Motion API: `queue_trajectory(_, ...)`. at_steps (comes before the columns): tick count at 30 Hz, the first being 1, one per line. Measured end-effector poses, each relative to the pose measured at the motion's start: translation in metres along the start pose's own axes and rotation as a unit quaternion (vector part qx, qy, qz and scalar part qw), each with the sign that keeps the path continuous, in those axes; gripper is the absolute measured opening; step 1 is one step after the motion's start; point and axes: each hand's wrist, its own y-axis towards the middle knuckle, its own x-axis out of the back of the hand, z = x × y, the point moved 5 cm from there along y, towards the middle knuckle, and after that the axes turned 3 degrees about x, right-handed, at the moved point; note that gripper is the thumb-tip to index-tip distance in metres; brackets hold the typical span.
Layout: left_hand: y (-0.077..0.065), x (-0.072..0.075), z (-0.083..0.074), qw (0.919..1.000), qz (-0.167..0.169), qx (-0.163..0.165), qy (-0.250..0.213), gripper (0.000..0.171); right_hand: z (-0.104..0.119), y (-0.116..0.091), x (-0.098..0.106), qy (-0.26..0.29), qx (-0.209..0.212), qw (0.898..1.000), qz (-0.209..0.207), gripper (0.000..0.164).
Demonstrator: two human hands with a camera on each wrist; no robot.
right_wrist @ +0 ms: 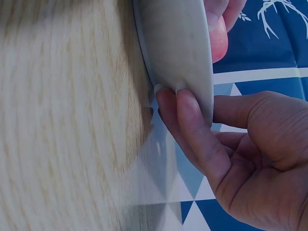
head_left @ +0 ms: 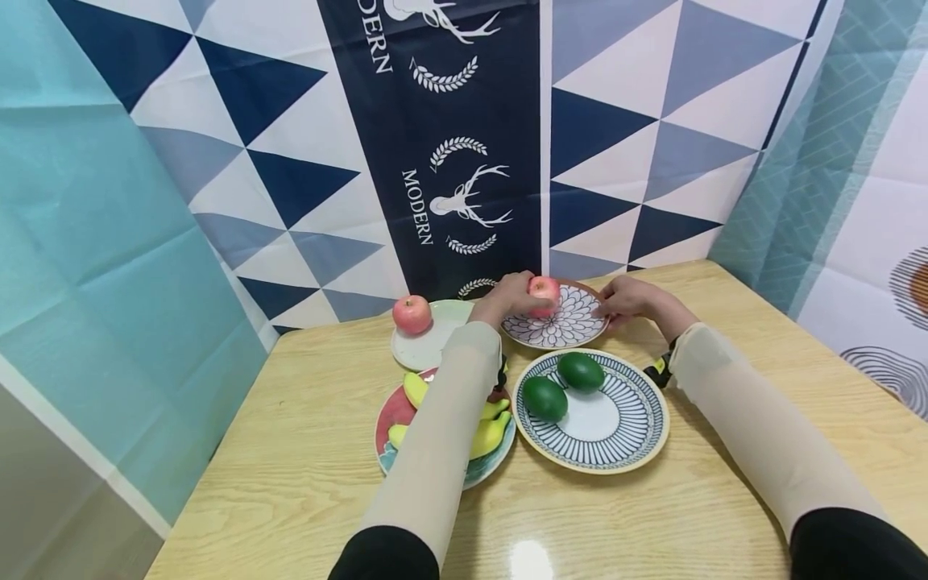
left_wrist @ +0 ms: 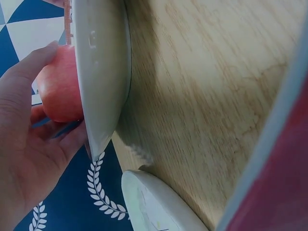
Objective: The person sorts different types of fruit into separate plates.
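At the back of the table my left hand (head_left: pixel 511 295) holds a red apple (head_left: pixel 545 295), thumb on one side and fingers round the other. The apple is over a plate with a flower-petal pattern (head_left: pixel 569 324). That plate's right rim is pinched by my right hand (head_left: pixel 627 298). In the right wrist view, the thumb lies on the plate's upper side and fingertips (right_wrist: pixel 190 106) press its pale underside (right_wrist: pixel 175 43). The left wrist view has the apple (left_wrist: pixel 61 86) against the plate's inner face. Whether the plate's base touches the table I cannot tell.
A pale green plate (head_left: pixel 416 354) bears another apple (head_left: pixel 412 314) at the back left. Bananas (head_left: pixel 489 435) lie on a red and teal plate (head_left: pixel 384 419), partly hidden by my left forearm. Two green avocado-like fruits (head_left: pixel 545 399) sit on a blue-striped plate (head_left: pixel 631 447). Patterned cloth (head_left: pixel 464 161) hangs behind.
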Motion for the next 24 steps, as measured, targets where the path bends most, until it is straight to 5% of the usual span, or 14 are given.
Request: queue_trajectory(24,-0.0054,0.0059,0.0017,0.9997,0.000,-0.001,0.024,0.086,0.0014,0.0034,-0.0005,0.002,0.001,1.000,0.008,0.032)
